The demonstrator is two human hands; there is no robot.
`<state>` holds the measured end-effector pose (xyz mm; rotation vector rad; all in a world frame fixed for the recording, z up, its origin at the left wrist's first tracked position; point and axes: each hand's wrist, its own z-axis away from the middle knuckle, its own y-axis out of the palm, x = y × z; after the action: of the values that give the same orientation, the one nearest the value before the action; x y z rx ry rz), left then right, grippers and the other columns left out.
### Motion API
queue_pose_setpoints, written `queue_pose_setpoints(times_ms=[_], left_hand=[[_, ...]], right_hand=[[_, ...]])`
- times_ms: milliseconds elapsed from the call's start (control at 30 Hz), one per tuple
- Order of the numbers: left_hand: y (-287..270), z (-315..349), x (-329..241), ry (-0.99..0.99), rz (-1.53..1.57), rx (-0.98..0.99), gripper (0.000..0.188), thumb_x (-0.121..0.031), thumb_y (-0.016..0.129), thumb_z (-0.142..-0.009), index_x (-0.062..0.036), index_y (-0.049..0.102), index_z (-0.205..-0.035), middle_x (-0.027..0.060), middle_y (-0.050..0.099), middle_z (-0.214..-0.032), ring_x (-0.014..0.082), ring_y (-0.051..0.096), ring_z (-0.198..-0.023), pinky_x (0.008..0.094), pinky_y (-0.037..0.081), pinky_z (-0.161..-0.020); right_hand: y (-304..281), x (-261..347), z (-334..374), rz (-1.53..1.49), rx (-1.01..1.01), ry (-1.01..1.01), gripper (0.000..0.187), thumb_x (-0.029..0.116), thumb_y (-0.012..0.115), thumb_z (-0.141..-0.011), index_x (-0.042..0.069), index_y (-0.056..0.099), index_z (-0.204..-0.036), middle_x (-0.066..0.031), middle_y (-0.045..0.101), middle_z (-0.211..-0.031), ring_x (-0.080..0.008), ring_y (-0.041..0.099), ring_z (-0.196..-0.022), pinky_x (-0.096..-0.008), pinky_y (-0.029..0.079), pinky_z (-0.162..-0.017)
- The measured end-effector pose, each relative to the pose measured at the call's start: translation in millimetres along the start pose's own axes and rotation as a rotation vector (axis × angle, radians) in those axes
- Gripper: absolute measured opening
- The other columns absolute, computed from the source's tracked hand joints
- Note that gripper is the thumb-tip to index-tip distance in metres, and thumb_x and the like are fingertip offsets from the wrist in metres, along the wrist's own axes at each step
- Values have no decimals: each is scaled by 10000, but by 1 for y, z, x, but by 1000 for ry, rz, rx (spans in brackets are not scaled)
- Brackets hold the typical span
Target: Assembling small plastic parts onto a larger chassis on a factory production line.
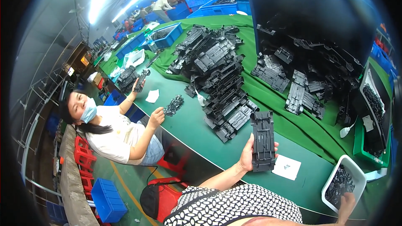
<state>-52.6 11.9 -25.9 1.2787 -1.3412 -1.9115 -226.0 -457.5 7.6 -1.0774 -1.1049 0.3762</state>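
My left hand (pixel 247 154) grips a long black plastic chassis plate (pixel 263 136) and holds it upright above the table's near edge. Its thumb lies along the plate's left side, and fingertips show at the right side. At the lower right, my right hand (pixel 346 204) reaches into a white plastic bin (pixel 328 184) with small black parts (pixel 341 180) in it. The fingers of that hand are blurred among the dark parts, so whether they hold one is not visible. A white paper sheet (pixel 287 168) with a small mark lies beside the held plate.
A tall heap of black chassis plates (pixel 215 58) covers the middle of the green table (pixel 184 121); more plates (pixel 297 92) lie on green cloth to the right. A green crate (pixel 360 138) stands far right. At left, a masked co-worker (pixel 113 132) handles small black parts.
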Motion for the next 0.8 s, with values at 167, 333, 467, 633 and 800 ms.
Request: queue_pose_setpoints(times_ms=[167,333,467,633,800], left_hand=[[2,-2,-1,-6,-12,-13,724,-641,228,-915,-70,422,-1315,178,550,-1204,337,601,-998,443,504,-880],[1,-4,0,1,-7,-15,722,-638,223,-917,-68,412,-1317,181,546,-1209,337,600,-1003,440,503,-882],[1,-4,0,-5,-4,-22,719,-635,224,-918,-66,419,-1313,178,547,-1206,329,598,-1003,436,501,-887],[-4,-2,0,0,26,12,726,-635,221,-917,-58,410,-1316,205,526,-1226,378,571,-1047,487,471,-923],[-5,-4,1,-3,15,29,716,-629,215,-920,-68,424,-1312,200,535,-1215,357,578,-1042,481,478,-914]], right_hand=[[-6,-6,0,-18,90,60,240,-36,599,-769,-14,583,-1007,-131,579,-994,-237,560,-974,-333,436,-881],[0,-32,1,-108,47,8,211,-53,587,-768,-26,619,-975,-109,592,-891,-187,560,-822,-293,458,-761],[-19,14,15,-99,272,126,325,148,608,-883,16,562,-1176,-121,553,-1147,-225,509,-1041,-323,428,-883],[-10,-29,8,-169,76,85,263,9,551,-846,4,571,-1108,-100,567,-1030,-219,532,-1051,-320,388,-965],[-19,-20,4,-88,-104,-117,221,50,486,-902,-4,585,-1093,-48,551,-966,-135,532,-840,-260,434,-769]])
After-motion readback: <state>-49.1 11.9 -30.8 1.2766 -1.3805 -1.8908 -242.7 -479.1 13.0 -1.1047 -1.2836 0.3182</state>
